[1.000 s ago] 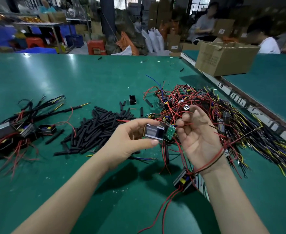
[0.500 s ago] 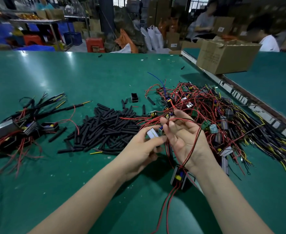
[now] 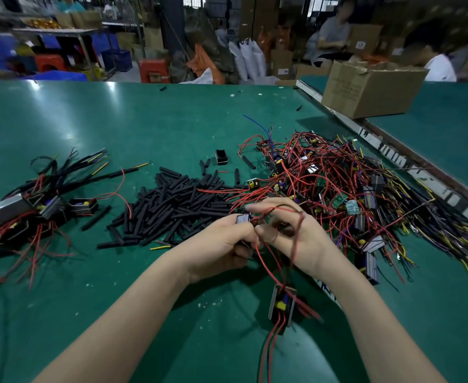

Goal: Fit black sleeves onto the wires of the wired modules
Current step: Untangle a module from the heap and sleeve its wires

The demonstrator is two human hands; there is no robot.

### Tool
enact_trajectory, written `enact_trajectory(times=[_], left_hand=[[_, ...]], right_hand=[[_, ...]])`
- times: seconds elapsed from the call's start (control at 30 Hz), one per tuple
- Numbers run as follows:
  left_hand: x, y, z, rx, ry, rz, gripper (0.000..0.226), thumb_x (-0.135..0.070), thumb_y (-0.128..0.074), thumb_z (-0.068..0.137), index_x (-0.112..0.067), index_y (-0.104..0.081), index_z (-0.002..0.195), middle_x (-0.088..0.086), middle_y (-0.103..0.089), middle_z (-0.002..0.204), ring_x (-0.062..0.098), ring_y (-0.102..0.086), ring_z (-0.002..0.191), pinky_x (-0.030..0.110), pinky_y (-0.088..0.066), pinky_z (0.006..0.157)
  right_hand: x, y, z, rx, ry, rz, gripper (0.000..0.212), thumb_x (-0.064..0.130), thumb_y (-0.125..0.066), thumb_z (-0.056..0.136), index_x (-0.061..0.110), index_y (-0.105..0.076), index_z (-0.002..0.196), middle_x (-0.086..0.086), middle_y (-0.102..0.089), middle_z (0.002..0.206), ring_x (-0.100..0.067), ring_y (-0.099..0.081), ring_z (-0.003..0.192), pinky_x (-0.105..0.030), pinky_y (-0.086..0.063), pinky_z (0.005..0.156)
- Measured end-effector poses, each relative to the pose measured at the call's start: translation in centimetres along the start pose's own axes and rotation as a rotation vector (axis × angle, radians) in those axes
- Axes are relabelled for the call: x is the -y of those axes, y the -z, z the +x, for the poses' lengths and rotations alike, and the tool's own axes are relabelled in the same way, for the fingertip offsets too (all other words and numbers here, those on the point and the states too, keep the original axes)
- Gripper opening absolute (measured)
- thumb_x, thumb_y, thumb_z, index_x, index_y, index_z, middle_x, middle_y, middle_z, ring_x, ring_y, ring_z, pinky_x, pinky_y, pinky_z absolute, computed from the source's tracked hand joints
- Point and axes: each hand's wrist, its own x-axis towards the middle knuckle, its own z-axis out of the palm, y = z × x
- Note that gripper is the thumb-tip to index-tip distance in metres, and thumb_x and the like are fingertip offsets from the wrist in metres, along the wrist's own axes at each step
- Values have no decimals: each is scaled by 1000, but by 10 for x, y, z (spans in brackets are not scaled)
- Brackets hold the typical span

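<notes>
Red wires (image 3: pixel 266 261) looped over the right hand (image 3: pixel 290 239), its fingers pinching them, while the left hand (image 3: pixel 221 241) gripped a module (image 3: pixel 242 218), apparently untangling before sleeving.

No legible txt; print on cardboard box (image 3: pixel 365 89) (too blurred to read).

Glossy green table (image 3: pixel 116 128), matt black sleeves (image 3: pixel 177 205), brown cardboard box (image 3: pixel 365 89).
</notes>
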Motion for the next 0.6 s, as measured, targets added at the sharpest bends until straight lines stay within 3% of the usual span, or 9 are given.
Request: enact_trajectory(times=[0.1,0.17,0.23,0.3,0.43,0.5,0.6], left_hand=[[0,3,-3,47,-12,32,18,-10,-60,79,-26,-59,70,-7,-50,71,4,-38,55,15,-27,49],[1,4,-4,22,-45,-15,5,-20,-67,84,-21,-64,87,-6,-58,78,4,-50,63,15,-37,54],[3,7,-4,-13,-46,-113,24,-27,-61,80,-15,-64,101,-6,-63,82,5,-57,67,14,-43,56],[3,8,-4,-15,-64,-148,29,-29,-58,80,-16,-65,105,-5,-67,88,3,-58,66,14,-44,56],[4,8,-3,-27,-109,-79,25,-38,-57,81,-24,-69,98,-5,-69,98,2,-60,70,16,-40,60],[7,8,0,-36,-111,-109,24,-41,-61,76,-23,-71,89,-3,-68,94,2,-60,68,17,-40,59],[9,8,4,-36,-120,-155,30,-41,-64,73,-19,-70,93,-2,-68,90,4,-62,69,19,-42,65]], right_hand=[[3,-3,-2,-106,56,44,19,2,-70,82,21,-69,86,-3,-62,100,-6,-60,95,-19,-45,87],[4,-1,-2,-236,70,82,12,2,-69,82,14,-69,84,-5,-65,93,-4,-63,86,-17,-48,80],[5,3,-3,-373,8,213,6,7,-69,82,12,-69,85,-6,-68,89,-3,-65,78,-18,-51,72],[7,4,-4,-464,-32,260,5,18,-69,81,17,-69,86,-5,-69,86,-5,-66,75,-22,-53,69],[11,-1,-5,-479,6,192,5,26,-69,81,25,-67,85,-10,-66,88,-11,-64,80,-22,-49,76],[12,-4,-5,-443,37,123,5,24,-69,81,27,-66,83,-3,-64,83,-1,-60,77,-13,-45,72],[10,-8,-5,-432,58,5,8,22,-70,80,28,-65,81,10,-59,80,8,-55,74,-5,-39,68]])
